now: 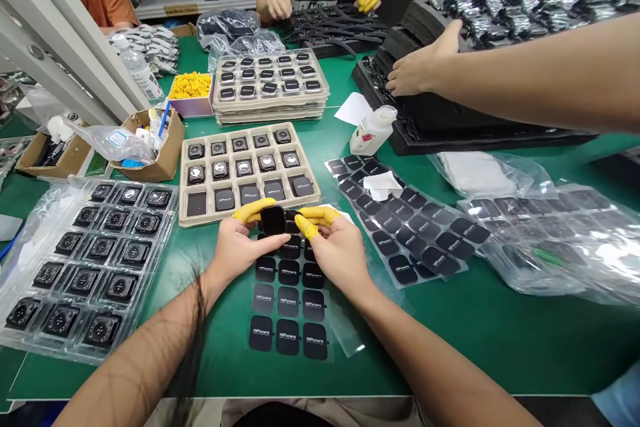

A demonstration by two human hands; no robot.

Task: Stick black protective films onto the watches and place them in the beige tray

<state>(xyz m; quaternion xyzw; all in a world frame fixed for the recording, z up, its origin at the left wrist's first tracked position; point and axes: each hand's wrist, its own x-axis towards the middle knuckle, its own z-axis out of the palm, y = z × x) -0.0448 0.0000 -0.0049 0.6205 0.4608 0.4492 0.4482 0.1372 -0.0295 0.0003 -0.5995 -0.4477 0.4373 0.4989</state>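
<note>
Stretches as a flat green desk (pixel 450 340). Carries a clear plastic moulded tray (pixel 50 345) at left, a beige moulded tray (pixel 207 218) at centre, a white plastic bottle (pixel 373 135) beyond on the right, and a translucent sheet of black rounded-square stickers (pixel 288 301) near the front edge.

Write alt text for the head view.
A person's left grip, with yellow finger covers, holds a square black-screened device; the right grip is close beside it. Below, rows of square black labels lie on a green table.

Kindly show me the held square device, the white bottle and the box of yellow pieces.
Square device (pixel 273 221), head view: dark face.
White bottle (pixel 373 131), head view: body.
Box (pixel 192 107), head view: near wall.
</note>
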